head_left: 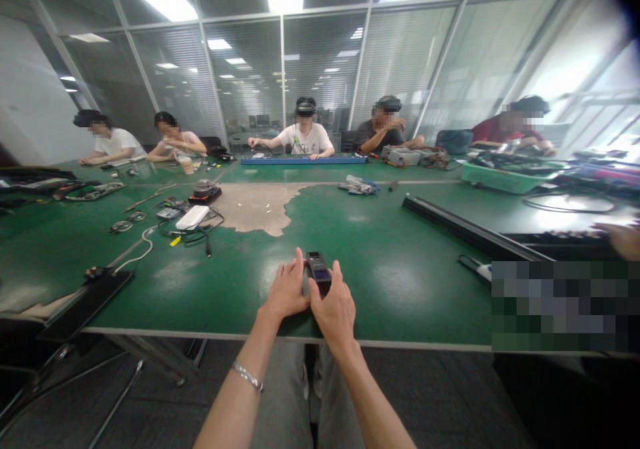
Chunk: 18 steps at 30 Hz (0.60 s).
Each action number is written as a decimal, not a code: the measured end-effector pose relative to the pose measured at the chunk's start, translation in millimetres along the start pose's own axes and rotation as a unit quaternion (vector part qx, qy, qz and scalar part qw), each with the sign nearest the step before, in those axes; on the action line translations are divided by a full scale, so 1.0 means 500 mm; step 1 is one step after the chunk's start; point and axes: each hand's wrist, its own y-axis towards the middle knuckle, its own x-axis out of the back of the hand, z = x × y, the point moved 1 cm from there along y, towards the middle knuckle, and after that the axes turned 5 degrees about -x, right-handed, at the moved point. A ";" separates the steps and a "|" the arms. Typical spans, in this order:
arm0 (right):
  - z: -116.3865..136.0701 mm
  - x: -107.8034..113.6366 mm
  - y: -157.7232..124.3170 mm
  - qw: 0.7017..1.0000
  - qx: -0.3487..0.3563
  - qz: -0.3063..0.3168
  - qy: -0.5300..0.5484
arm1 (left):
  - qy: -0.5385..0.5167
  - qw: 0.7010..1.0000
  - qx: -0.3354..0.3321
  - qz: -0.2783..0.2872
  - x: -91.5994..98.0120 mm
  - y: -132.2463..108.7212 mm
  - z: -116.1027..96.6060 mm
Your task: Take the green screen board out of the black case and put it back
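A small black box-shaped device [319, 269] with a little dark screen lies on the green table in front of me, close to the near edge. My left hand [287, 290] rests on the left of it, fingers stretched forward and thumb reaching inward. On the other side, my right hand [336, 308] has its fingers extended and its thumb close to the device's near end. Whether either hand touches the device I cannot tell. The exact kind of device does not show. A silver bracelet [248, 376] circles my left wrist.
A white box-like adapter [193, 218] with cables lies left, near a worn patch [260, 209]. A long black bar [470, 226] and a green basket [507, 177] of parts are on the right. Several people sit across the table; another person's hand [625, 237] shows at right.
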 end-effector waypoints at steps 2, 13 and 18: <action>-0.003 -0.003 -0.001 1.000 0.003 0.000 0.001 | 0.001 1.000 0.000 -0.002 0.000 -0.001 0.000; -0.010 -0.008 0.001 0.999 0.029 -0.021 0.022 | 0.003 1.000 0.003 -0.006 0.001 -0.001 0.001; -0.012 -0.010 0.005 1.000 0.017 -0.012 0.017 | 0.004 1.000 0.002 -0.006 0.003 -0.003 -0.002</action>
